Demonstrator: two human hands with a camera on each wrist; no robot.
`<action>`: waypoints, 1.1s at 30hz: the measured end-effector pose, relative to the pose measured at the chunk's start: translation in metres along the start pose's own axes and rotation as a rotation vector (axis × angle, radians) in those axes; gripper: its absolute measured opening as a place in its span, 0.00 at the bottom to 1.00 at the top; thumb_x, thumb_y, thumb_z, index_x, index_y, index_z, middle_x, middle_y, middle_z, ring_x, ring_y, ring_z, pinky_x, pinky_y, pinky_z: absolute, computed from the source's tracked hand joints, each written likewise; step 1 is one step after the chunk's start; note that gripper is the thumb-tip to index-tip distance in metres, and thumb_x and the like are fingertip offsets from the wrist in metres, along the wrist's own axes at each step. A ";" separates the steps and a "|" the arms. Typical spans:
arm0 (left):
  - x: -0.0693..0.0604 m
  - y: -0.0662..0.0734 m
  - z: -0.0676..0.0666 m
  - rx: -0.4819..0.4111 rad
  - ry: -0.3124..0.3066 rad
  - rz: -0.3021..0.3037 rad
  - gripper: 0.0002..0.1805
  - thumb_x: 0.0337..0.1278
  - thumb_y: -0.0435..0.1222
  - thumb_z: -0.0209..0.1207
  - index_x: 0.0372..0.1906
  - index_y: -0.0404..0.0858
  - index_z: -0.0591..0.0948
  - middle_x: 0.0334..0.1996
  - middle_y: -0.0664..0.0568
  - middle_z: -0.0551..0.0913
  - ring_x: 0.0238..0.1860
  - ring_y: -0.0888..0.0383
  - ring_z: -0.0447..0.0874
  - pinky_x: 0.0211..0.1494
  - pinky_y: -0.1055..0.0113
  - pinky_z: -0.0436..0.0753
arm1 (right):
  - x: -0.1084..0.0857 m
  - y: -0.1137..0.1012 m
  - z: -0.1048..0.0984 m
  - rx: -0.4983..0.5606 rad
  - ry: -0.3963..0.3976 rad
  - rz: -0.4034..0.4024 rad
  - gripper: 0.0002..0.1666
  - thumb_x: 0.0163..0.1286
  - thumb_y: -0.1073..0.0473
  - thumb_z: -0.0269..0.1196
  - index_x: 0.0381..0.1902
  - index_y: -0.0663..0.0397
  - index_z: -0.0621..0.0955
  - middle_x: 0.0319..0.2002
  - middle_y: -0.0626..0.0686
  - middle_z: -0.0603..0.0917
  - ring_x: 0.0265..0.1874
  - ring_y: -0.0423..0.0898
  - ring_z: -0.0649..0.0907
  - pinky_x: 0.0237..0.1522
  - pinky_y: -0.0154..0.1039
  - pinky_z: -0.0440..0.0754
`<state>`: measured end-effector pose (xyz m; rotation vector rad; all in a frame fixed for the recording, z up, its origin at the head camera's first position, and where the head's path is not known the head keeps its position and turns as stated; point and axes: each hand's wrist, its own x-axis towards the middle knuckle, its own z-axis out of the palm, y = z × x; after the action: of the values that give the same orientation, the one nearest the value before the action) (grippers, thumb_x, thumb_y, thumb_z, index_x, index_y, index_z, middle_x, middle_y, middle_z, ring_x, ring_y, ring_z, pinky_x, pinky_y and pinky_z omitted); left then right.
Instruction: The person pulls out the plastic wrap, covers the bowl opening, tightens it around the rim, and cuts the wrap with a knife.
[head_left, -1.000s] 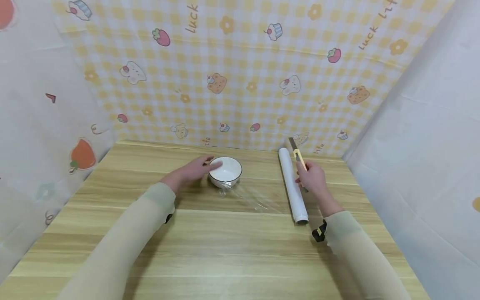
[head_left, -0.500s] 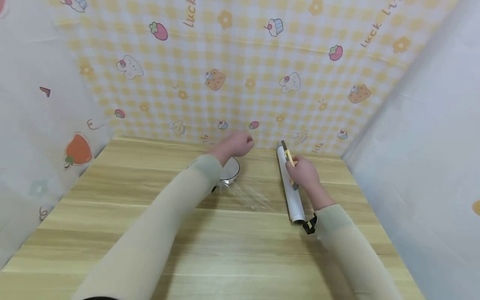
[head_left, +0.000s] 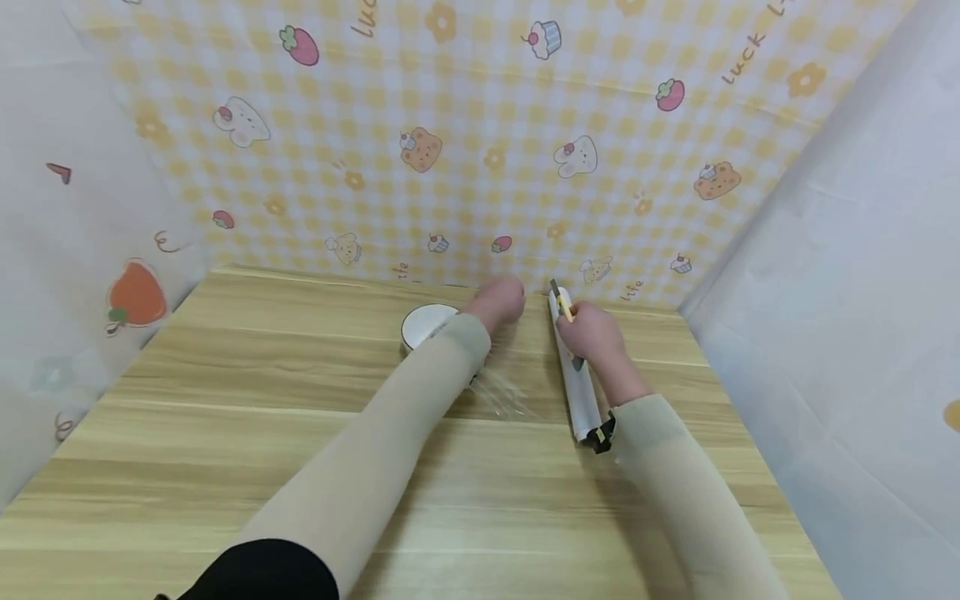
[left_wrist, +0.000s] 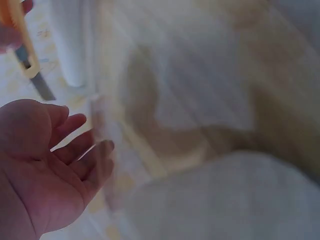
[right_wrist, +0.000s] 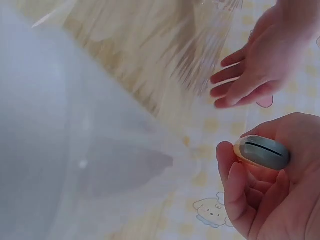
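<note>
My right hand (head_left: 592,331) grips a yellow utility knife (head_left: 564,308), its dark blade out and pointing toward the back wall. Just left of it, a white roll of cling film (head_left: 577,396) lies lengthwise on the table. Clear cling film (head_left: 501,398) stretches from the roll toward a white bowl (head_left: 424,323) with a dark rim, which my left forearm partly covers. Between bowl and roll, my left hand (head_left: 501,300) is held over the back of the film. In the right wrist view, the left hand's fingers (right_wrist: 227,80) extend loosely, holding nothing.
The wood-grain table (head_left: 315,442) runs back to a yellow checked cloth wall (head_left: 480,192). Pale cloth walls stand at the left (head_left: 67,275) and right (head_left: 825,275). A dark rounded object (head_left: 270,571) shows on my left arm at the lower edge.
My left hand has left the bowl's left side and crossed rightward over it toward the roll. The right hand, still holding the knife, has shifted slightly left over the roll.
</note>
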<state>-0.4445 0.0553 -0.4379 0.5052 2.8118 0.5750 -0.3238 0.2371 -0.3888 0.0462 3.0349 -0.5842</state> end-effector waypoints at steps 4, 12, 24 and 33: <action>0.004 0.006 0.013 0.016 -0.035 -0.079 0.18 0.88 0.40 0.43 0.58 0.41 0.84 0.61 0.48 0.87 0.63 0.47 0.84 0.69 0.50 0.83 | 0.002 -0.004 0.003 -0.011 -0.010 0.004 0.24 0.81 0.47 0.53 0.58 0.60 0.83 0.41 0.60 0.88 0.31 0.54 0.86 0.30 0.42 0.82; -0.019 0.028 0.023 0.154 -0.005 -0.116 0.18 0.87 0.32 0.45 0.61 0.40 0.85 0.68 0.45 0.86 0.71 0.42 0.82 0.81 0.43 0.73 | 0.006 -0.007 0.009 -0.045 -0.043 0.011 0.23 0.82 0.47 0.53 0.56 0.60 0.83 0.44 0.62 0.87 0.34 0.55 0.85 0.31 0.45 0.82; -0.036 0.032 0.012 0.017 0.149 -0.144 0.13 0.85 0.39 0.53 0.50 0.40 0.87 0.61 0.47 0.90 0.65 0.45 0.87 0.78 0.43 0.75 | 0.005 -0.013 0.013 -0.155 -0.081 -0.038 0.23 0.81 0.47 0.56 0.62 0.54 0.82 0.50 0.63 0.88 0.41 0.60 0.86 0.38 0.52 0.84; -0.015 0.030 0.016 0.027 0.098 -0.217 0.13 0.79 0.31 0.53 0.51 0.41 0.89 0.65 0.48 0.89 0.70 0.43 0.84 0.86 0.38 0.61 | -0.004 -0.016 0.011 -0.194 -0.083 -0.038 0.20 0.81 0.47 0.58 0.57 0.55 0.83 0.45 0.62 0.87 0.38 0.57 0.85 0.33 0.48 0.82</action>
<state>-0.4177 0.0815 -0.4376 0.1760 2.9193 0.5309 -0.3201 0.2181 -0.3933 -0.0426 3.0006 -0.2842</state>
